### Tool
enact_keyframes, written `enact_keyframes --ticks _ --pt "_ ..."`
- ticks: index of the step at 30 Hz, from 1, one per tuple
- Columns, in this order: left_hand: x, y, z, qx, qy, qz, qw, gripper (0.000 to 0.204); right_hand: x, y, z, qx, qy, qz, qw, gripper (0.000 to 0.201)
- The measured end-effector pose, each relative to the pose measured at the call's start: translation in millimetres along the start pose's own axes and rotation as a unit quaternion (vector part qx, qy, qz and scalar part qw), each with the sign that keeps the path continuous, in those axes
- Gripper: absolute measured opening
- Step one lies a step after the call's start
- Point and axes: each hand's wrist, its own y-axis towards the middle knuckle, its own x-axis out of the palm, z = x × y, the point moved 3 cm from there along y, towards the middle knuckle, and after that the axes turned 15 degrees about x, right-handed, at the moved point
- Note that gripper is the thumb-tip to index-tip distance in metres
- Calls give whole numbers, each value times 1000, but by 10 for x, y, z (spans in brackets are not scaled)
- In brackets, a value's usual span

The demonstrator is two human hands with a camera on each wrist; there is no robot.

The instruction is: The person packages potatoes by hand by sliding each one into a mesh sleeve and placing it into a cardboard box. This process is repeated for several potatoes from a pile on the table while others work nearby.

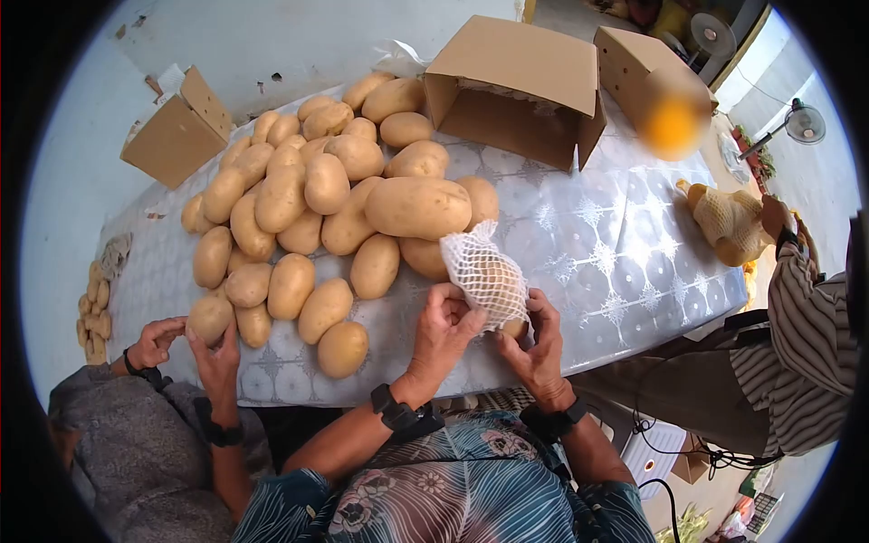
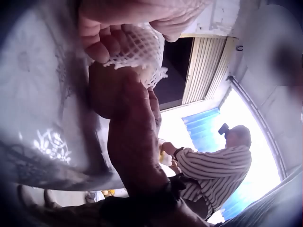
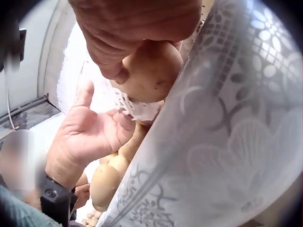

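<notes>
A white foam net sleeve [image 1: 484, 270] covers most of a potato [image 3: 154, 71] at the table's front edge; the potato's lower end is bare. My left hand [image 1: 442, 333] is at the sleeve's left side, its curled fingers pinching the netting's edge. From the right, my right hand [image 1: 536, 351] grips the bare end of the potato, thumb and fingers around it. In the left wrist view the netting [image 2: 144, 49] lies under the left fingers. Behind the sleeve, a large heap of potatoes [image 1: 416, 208] spreads over the table.
The table [image 1: 597, 290] has a shiny patterned cover. An open cardboard box [image 1: 516, 54] lies at the back, with more boxes either side. To the left, another person's hands [image 1: 217, 362] hold a potato. At right a person in stripes [image 1: 806, 317] holds a netted item [image 1: 729, 222].
</notes>
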Motion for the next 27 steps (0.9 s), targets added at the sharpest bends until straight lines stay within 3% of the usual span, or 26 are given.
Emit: enact_keyframes --ticks 3,7,9,13,15,16,19,22,23,25,27 --pt "11 -20 -104 45 42 -3 998 46 -54 -31 -211 0 -114 -6 993 59" --pt "-57 4 -183 33 107 -17 994 61 -136 -93 -242 -32 -261 13 965 60" --pt "-41 25 -146 71 161 -22 984 72 -172 -124 -309 -12 -304 15 953 59" --pt "95 41 -132 77 239 -79 965 84 -259 -181 -279 -17 -388 13 921 55" --pt "117 43 -193 90 298 -101 945 86 -378 -172 -311 -20 -423 -37 905 49" --pt "140 49 -173 52 302 -116 945 90 -449 -169 -346 -22 -440 -63 896 47" --pt "225 52 -75 83 391 -150 904 90 -818 -36 -493 238 -232 27 943 42" --pt "277 37 -94 89 424 -176 884 91 -822 189 -647 267 -191 62 942 45" --pt "300 28 -98 64 402 -184 895 91 -766 272 -493 240 -231 4 943 52" --pt "348 28 -79 13 359 -197 912 92 -499 321 -487 254 -228 -11 940 67" --pt "298 51 -161 -19 124 -158 979 91 -340 293 -375 223 -139 -6 965 80"
